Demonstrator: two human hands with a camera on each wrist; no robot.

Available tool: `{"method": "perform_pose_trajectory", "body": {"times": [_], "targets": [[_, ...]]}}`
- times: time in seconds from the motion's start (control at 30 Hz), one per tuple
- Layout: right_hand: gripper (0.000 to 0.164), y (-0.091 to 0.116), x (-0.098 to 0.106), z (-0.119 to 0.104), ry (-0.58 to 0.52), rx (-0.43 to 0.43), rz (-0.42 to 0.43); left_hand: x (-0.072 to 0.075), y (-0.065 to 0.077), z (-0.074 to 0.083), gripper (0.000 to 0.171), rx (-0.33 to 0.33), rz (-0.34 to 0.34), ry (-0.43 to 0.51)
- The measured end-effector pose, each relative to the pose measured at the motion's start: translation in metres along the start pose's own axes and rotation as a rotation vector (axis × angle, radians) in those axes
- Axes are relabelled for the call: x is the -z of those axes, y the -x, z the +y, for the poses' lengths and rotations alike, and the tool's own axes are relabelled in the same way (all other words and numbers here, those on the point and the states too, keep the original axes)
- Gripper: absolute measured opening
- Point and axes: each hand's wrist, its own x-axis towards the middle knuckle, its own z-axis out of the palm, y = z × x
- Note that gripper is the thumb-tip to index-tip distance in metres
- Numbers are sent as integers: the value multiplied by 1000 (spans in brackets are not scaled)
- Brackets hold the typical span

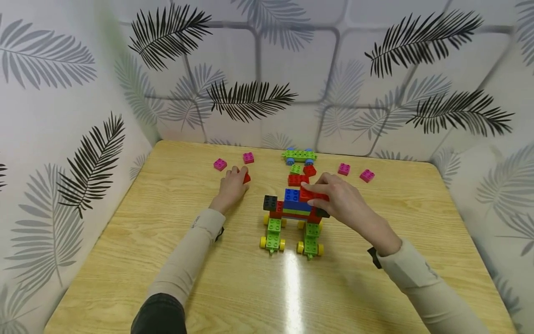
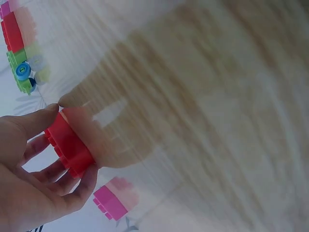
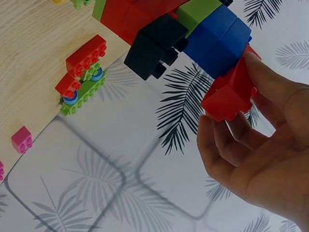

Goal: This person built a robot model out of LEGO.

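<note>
My left hand [image 1: 232, 187] grips a red brick [image 2: 70, 145] between thumb and fingers, low over or on the table at the left; contact is unclear. In my right hand [image 1: 345, 200] is another red brick [image 3: 229, 94], pinched by thumb and fingers at the top of a built brick figure. That brick touches or nearly touches the blue bricks [image 3: 217, 41]. Below them the figure has red and light green layers, a black brick [image 1: 270, 202] at its left end and a second partly behind my right hand. Its legs are green wheeled bases [image 1: 274, 227] with yellow wheels.
Behind the figure lie a long red brick [image 1: 295, 180], a small red brick [image 1: 310, 170], a small green brick [image 1: 295, 169] and a green base [image 1: 300, 154] with blue wheels. Pink bricks lie in pairs at back left [image 1: 248, 157] and back right [image 1: 344, 169]. A patterned wall borders the table [image 1: 187, 157].
</note>
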Motion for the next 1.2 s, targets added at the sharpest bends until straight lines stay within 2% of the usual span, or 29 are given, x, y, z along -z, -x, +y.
{"method": "perform_pose_trajectory", "body": {"times": [0.3, 0.4, 0.57, 0.7, 0.83, 0.97, 1.2], "targets": [[46, 0, 0, 0, -6, -1, -1, 8, 11, 4, 43, -35, -28, -46], [46, 1, -1, 0, -6, -2, -2, 8, 13, 3, 45, -26, -25, -28], [46, 1, -1, 0, -3, -1, 2, 9, 15, 2, 48, -13, -59, -5], [45, 1, -1, 0, -3, -6, 1, 9, 17, 2, 48, -28, -85, 1], [45, 1, -2, -1, -8, -9, -1, 11, 21, 5, 47, -63, -79, 54], [45, 2, -2, -1, -11, -2, -1, 24, 30, 16, 46, -150, -40, 87], [43, 1, -1, 0, -8, 14, 22, 64, 53, 50, 45, -282, 19, 174]]}}
